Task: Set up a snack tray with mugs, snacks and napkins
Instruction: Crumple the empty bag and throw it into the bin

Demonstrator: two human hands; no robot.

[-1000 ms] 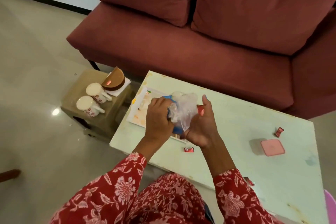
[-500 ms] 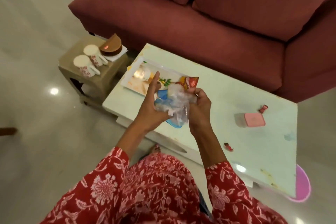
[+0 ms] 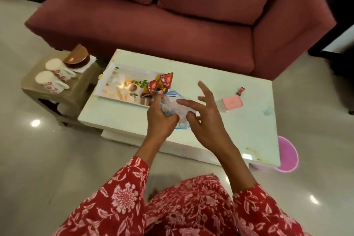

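Note:
A printed rectangular tray (image 3: pixel 115 74) lies on the left part of the pale low table (image 3: pixel 239 120). Red snack packets (image 3: pixel 159 84) rest at the tray's right end. My left hand (image 3: pixel 162 119) is closed on a clear and blue plastic bag (image 3: pixel 176 107) just right of the tray. My right hand (image 3: pixel 203 119) hovers over the bag with fingers spread, fingertips touching it. Two white floral mugs (image 3: pixel 55 76) lie on their sides on a small brown stool (image 3: pixel 76 90) left of the table, beside a wooden napkin holder (image 3: pixel 77 58) with white napkins.
A pink lidded box (image 3: pixel 231 102) and a small red sweet (image 3: pixel 241 90) sit on the table's right half. A red sofa (image 3: pixel 172 30) stands behind the table. A pink tub (image 3: pixel 287 155) sits on the floor at the table's right corner.
The snack packets have left the bag and now lie on the tray's right end. My right hand has opened and spread its fingers. The camera view has shifted so the table sits more central.

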